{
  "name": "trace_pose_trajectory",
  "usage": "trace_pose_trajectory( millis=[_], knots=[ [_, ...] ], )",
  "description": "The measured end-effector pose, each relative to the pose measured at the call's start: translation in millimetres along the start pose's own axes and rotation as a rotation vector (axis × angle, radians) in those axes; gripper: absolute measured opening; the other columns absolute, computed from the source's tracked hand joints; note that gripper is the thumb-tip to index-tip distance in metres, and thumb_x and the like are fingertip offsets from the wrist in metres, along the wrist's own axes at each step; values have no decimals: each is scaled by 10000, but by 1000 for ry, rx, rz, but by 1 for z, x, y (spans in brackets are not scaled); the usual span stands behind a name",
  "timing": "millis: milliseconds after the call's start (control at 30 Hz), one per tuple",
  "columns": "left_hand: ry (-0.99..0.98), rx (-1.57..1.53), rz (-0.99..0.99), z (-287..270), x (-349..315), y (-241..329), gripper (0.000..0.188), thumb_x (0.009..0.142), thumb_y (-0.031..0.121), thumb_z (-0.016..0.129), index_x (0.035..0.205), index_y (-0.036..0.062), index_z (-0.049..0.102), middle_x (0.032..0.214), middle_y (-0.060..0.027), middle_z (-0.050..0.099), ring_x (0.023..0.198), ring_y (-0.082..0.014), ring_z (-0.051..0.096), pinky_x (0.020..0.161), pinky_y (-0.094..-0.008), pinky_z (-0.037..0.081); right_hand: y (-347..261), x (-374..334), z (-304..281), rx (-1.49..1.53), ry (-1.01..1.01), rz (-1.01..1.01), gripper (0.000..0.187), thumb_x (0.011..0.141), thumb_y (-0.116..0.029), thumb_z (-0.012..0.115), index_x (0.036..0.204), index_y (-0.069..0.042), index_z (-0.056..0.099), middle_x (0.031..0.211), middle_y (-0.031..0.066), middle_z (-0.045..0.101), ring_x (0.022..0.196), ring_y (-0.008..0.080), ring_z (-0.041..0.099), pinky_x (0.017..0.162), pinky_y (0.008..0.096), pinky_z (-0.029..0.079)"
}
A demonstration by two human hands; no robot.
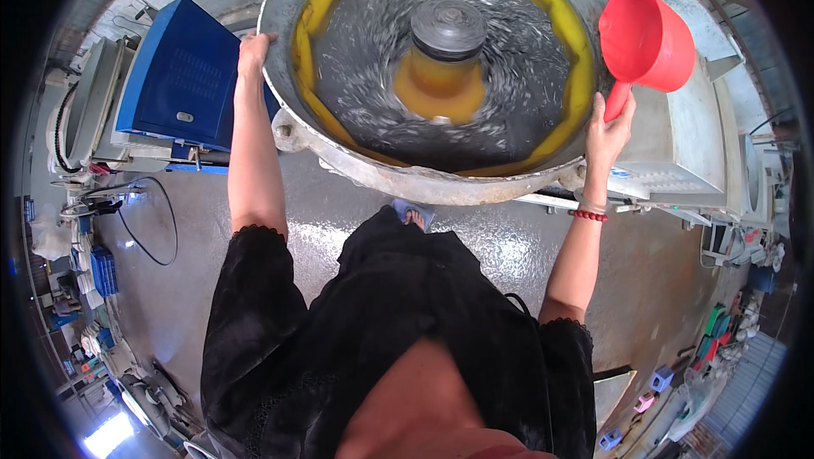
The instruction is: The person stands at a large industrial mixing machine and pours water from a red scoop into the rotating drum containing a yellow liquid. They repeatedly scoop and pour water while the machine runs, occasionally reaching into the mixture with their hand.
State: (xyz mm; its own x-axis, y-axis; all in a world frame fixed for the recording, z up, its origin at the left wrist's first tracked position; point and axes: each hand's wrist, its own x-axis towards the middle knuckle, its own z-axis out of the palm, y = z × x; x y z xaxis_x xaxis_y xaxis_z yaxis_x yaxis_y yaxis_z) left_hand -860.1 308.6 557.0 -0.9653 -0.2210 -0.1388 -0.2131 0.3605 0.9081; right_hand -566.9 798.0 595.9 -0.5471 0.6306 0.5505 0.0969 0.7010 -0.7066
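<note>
A big round metal tub (365,172) stands in front of me, lined in yellow, with a grey mass of small pieces blurred by motion around a grey-capped central hub (447,30). My left hand (253,52) rests on the tub's left rim, fingers curled over the edge. My right hand (609,130) grips the handle of a red plastic scoop (646,39), held upright just outside the tub's right rim. I cannot see whether anything is inside the scoop. A red bead bracelet sits on my right wrist.
A blue metal box (182,73) stands left of the tub, with white equipment and black cables beyond it. A grey-white machine housing (682,149) is on the right. The wet grey floor (170,289) spreads below; coloured crates and bags line its edges.
</note>
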Motion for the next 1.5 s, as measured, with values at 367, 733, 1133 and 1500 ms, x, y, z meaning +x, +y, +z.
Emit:
trace_pose_trajectory(
  millis=[367,733,1133,1500],
  knots=[
    [-82,-177,-59,2,-17,14,377,709,90,624,1049,-62,562,927,-171,627,755,-246,619,670,-335,489,2,3,2,-109,-92,23,474,825,-240,607,1233,-67,440,1054,219,597,987,368,581,818,394,444],
    [-9,11,56,2,12,-10,424,665,139,645,1041,-46,581,941,-171,627,851,-248,593,741,-347,461,19,3,3,-95,-83,-100,498,817,-255,646,1205,5,471,1076,185,579,992,229,554,868,314,409],
    [-32,-90,11,0,-5,-1,504,673,76,616,1152,-45,519,1035,-196,610,946,-277,589,815,-354,456,9,3,5,-115,-110,-92,482,834,-222,622,1229,-5,451,1123,202,567,1026,289,556,889,352,402],
    [2,-47,-13,3,-19,14,535,675,63,593,1187,-54,487,1087,-212,585,1004,-288,567,831,-362,447,13,0,3,-119,-93,-88,489,841,-212,620,1255,-28,434,1158,194,556,1052,285,548,902,352,401]
  ],
)
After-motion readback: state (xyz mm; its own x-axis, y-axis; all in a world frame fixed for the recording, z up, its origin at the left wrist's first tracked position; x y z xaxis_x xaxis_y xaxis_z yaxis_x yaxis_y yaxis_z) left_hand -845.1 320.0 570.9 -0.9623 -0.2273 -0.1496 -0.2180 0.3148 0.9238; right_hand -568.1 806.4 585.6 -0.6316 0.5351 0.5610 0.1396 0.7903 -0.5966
